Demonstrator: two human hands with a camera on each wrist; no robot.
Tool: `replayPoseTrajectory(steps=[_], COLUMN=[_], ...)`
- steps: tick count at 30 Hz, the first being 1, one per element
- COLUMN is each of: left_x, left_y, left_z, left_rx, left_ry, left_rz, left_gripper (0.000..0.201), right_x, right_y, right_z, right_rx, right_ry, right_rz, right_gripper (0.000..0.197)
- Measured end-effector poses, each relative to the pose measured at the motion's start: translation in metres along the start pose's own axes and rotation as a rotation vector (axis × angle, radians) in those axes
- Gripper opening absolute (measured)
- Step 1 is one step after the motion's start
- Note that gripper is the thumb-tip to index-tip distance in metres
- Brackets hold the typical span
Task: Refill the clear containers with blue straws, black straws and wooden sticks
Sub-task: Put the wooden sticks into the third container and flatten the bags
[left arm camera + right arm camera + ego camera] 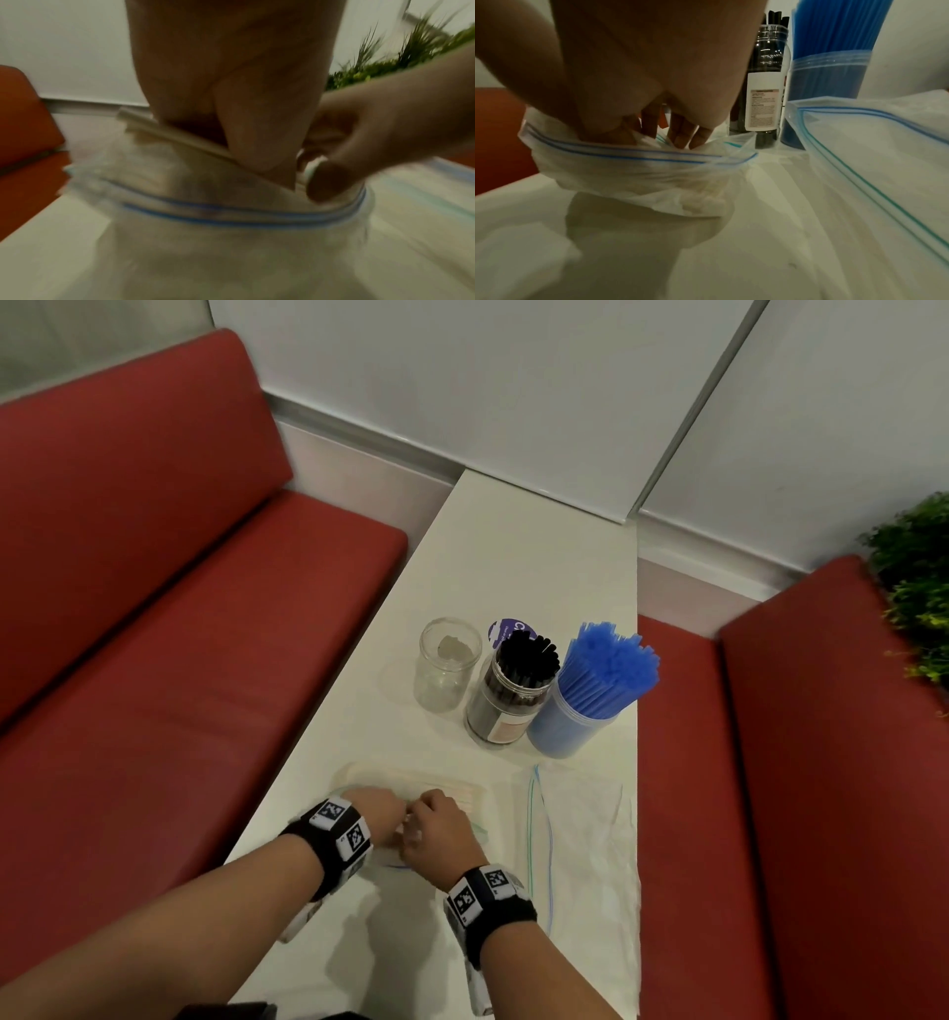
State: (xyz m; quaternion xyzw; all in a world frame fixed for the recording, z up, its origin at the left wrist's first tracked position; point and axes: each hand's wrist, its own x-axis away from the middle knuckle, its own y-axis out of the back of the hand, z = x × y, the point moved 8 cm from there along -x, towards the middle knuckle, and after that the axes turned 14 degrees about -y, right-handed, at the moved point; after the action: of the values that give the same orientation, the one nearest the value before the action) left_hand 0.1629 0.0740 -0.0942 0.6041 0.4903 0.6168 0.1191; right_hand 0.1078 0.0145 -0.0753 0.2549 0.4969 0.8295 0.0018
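Observation:
A clear zip bag (452, 793) of pale wooden sticks (164, 132) lies on the white table (513, 567) near its front. My left hand (382, 806) reaches into the bag's mouth, its thumb and fingers (257, 146) curled on the stick bundle. My right hand (436, 821) pinches the bag's blue-lined rim (628, 154) beside it. Beyond the bag stand an empty clear jar (449, 665), a jar of black straws (513, 690) and a container of blue straws (590, 690).
Empty zip bags (580, 839) lie flat on the table to the right of my hands. Red bench seats (205, 634) flank the table on both sides. A green plant (919, 588) stands at the far right. A wall closes the far end.

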Motion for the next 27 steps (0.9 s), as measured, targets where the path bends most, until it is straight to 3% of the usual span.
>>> replayPoseTrajectory(steps=[4, 7, 10, 16, 18, 20, 21, 22, 23, 25, 27], left_x=[0.001, 0.011, 0.030, 0.057, 0.067, 0.075, 0.075, 0.072, 0.065, 0.048, 0.038], left_y=[0.035, 0.072, 0.105, 0.156, 0.178, 0.186, 0.183, 0.174, 0.164, 0.142, 0.131], left_z=[-0.009, -0.018, -0.008, 0.004, 0.011, 0.033, 0.043, 0.047, 0.041, 0.013, -0.009], left_rx=[-0.098, -0.212, -0.157, 0.482, 0.750, 1.270, 1.520, 1.715, 1.845, 2.007, 2.222], left_ry=[0.006, 0.004, 0.016, -0.260, -0.320, -0.341, -0.318, -0.272, -0.229, -0.200, -0.199], left_rz=[0.023, -0.038, -0.110, -0.463, -0.734, -1.037, -1.124, -1.118, -1.018, -0.668, -0.483], left_gripper=[0.021, 0.022, 0.032, 0.044, 0.043, 0.037, 0.042, 0.047, 0.047, 0.038, 0.021], right_x=[-0.009, -0.018, -0.019, -0.019, -0.019, -0.018, -0.017, -0.016, -0.014, -0.010, -0.008], right_y=[-0.001, 0.007, 0.005, 0.040, 0.063, 0.092, 0.109, 0.127, 0.145, 0.181, 0.204], right_z=[0.000, -0.004, -0.021, -0.017, -0.007, 0.005, 0.013, 0.022, 0.032, 0.050, 0.066], right_rx=[0.003, -0.224, -0.433, -0.754, -0.912, -1.024, -1.065, -1.118, -1.168, -1.235, -1.291], right_ry=[-0.120, -0.201, -0.263, -0.214, -0.200, -0.175, -0.150, -0.111, -0.068, 0.004, 0.066], right_rz=[0.120, 0.159, 0.212, 0.058, 0.002, -0.057, -0.078, -0.093, -0.110, -0.174, -0.207], right_gripper=[0.049, 0.017, 0.038, 0.038, 0.038, 0.040, 0.040, 0.039, 0.038, 0.039, 0.041])
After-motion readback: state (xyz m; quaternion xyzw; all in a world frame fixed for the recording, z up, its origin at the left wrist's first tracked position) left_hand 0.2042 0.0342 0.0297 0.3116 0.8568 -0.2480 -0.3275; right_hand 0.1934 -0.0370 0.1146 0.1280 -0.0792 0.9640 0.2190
